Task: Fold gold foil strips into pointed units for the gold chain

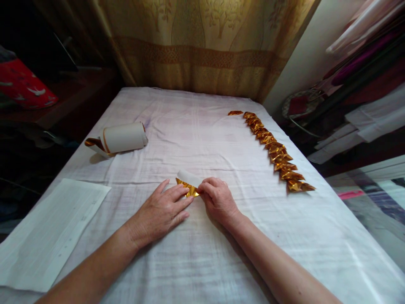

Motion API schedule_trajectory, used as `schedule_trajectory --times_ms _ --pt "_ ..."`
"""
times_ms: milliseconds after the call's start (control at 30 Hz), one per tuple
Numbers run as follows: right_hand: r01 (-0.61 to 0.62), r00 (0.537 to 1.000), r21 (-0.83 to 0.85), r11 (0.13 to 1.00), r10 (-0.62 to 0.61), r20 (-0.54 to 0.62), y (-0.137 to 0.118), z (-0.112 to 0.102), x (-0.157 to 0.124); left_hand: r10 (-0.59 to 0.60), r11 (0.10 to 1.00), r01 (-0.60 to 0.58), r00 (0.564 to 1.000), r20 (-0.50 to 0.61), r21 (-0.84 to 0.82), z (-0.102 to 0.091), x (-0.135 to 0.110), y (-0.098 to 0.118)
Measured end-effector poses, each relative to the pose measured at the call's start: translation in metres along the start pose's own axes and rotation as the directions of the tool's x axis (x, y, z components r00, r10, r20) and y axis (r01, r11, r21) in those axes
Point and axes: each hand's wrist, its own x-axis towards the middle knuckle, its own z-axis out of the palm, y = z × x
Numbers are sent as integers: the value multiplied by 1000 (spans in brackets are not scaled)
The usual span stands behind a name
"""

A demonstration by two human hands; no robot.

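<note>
A small sheet of gold foil paper (190, 189) with a white back lies on the cloth in front of me, partly folded so both sides show. My left hand (163, 209) rests flat with its fingers apart, fingertips touching the gold side. At the sheet's right end my right hand (218, 198) pinches the edge between closed fingers. To the right runs a long row of folded gold foil pieces (275, 150), overlapping one another. One flatter gold piece (235, 112) lies just left of the row's far end.
On the left lie a white-backed roll (123, 138) with a gold inner side and a printed paper sheet (52, 232). A white cloth (190, 131) covers the surface. Beyond its far edge hangs a gold curtain (202, 46); clothes (376, 114) hang at right.
</note>
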Motion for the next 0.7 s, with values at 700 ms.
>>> schedule_trajectory --times_ms 700 --pt "76 995 -181 981 -64 72 -19 -16 -2 -145 989 137 974 -176 -62 14 2 -39"
